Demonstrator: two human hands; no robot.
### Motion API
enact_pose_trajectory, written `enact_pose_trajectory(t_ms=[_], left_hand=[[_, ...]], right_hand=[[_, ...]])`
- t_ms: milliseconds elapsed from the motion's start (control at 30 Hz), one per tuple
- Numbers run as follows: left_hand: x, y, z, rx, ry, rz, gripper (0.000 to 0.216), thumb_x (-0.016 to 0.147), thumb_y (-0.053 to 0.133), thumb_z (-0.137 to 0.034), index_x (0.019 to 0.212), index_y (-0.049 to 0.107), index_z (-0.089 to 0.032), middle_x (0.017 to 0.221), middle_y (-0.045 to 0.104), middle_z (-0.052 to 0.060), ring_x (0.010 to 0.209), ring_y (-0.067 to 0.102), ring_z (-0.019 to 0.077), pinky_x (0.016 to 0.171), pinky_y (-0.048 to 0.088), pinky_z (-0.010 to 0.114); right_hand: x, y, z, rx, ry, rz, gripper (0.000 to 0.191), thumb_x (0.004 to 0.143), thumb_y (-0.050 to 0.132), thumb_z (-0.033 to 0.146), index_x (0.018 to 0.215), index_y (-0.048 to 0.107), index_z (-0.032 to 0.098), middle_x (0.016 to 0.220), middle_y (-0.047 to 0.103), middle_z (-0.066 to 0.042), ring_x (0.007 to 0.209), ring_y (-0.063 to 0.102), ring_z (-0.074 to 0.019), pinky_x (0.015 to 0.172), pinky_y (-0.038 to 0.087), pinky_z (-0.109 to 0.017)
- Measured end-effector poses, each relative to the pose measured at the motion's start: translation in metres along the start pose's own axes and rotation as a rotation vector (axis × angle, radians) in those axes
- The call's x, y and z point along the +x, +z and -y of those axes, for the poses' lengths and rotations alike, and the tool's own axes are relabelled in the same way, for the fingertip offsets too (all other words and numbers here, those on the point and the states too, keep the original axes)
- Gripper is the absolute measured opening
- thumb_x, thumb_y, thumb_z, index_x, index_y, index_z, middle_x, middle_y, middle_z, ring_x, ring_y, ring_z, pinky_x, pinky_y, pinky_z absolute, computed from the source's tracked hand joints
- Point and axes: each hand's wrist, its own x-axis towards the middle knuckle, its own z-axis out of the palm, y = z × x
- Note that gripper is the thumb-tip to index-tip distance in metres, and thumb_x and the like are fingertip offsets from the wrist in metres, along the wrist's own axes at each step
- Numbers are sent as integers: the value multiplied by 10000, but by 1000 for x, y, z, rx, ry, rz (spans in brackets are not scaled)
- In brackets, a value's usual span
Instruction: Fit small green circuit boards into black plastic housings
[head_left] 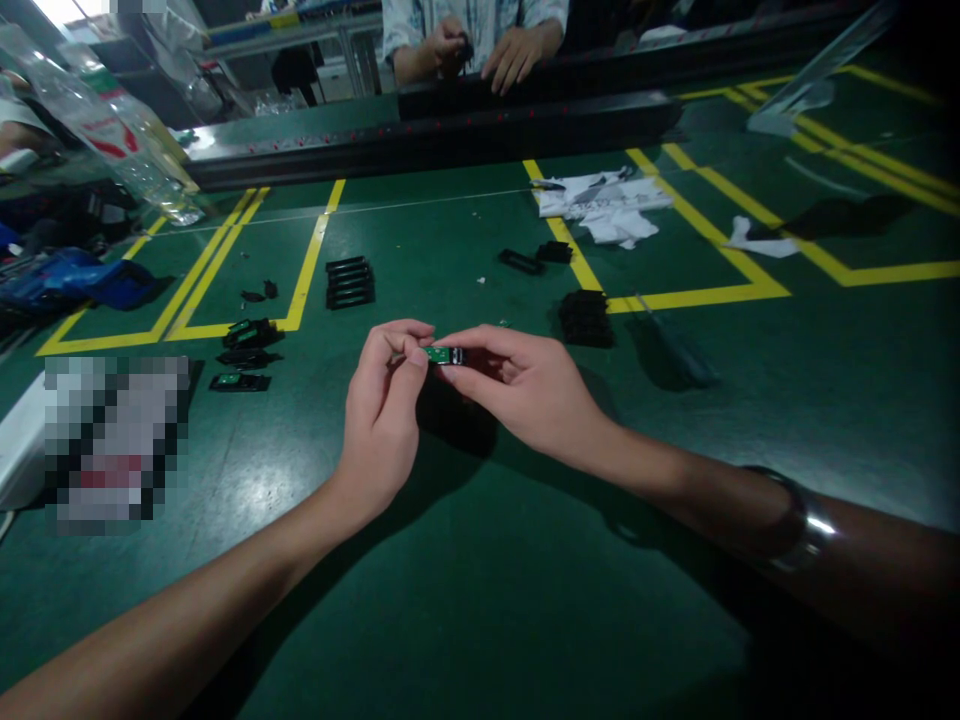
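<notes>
My left hand [386, 400] and my right hand [517, 385] meet above the green mat, both pinched on one small part [445, 355]. It is a little green circuit board with a black casing at its right end. The left fingertips grip the board's left end, the right thumb and forefinger hold the black end. A metal bracelet [799, 520] sits on my right wrist.
Black casings lie in a stack [349, 282] ahead, a pile [586, 317] to the right, and loose pieces with green boards [247, 345] at the left. White paper scraps [607, 205] lie further off. Another person's hands [480, 50] work beyond a black rail [420, 135]. Plastic bags [112, 120] stand far left.
</notes>
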Motion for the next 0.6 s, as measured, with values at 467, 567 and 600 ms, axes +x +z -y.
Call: enact_pose_trajectory(t_ms=[467, 567, 600], left_hand=[[-2, 2, 2, -177, -65, 15, 125, 1017, 565, -257, 904, 566, -205, 1101, 637, 50, 893, 604, 149, 783, 517, 285], [-3, 1, 1, -147, -90, 14, 140, 1026, 559, -291, 917, 577, -205, 1093, 635, 43, 752, 563, 116, 642, 482, 255], [-3, 1, 1, -142, -98, 17, 145, 1029, 561, -305, 925, 581, -205, 1091, 633, 41, 714, 548, 106, 604, 464, 250]], right_hand=[[-2, 1, 1, 119, 28, 21, 239, 933, 738, 220, 1167, 787, 217, 859, 759, -9, 723, 716, -150, 665, 603, -273], [-1, 1, 1, 130, 28, 11, 247, 926, 743, 207, 1168, 791, 224, 907, 777, -16, 764, 734, -158, 694, 620, -281], [-1, 1, 1, 138, 25, 9, 248, 923, 744, 200, 1165, 793, 226, 933, 783, -19, 780, 739, -160, 703, 623, -282]])
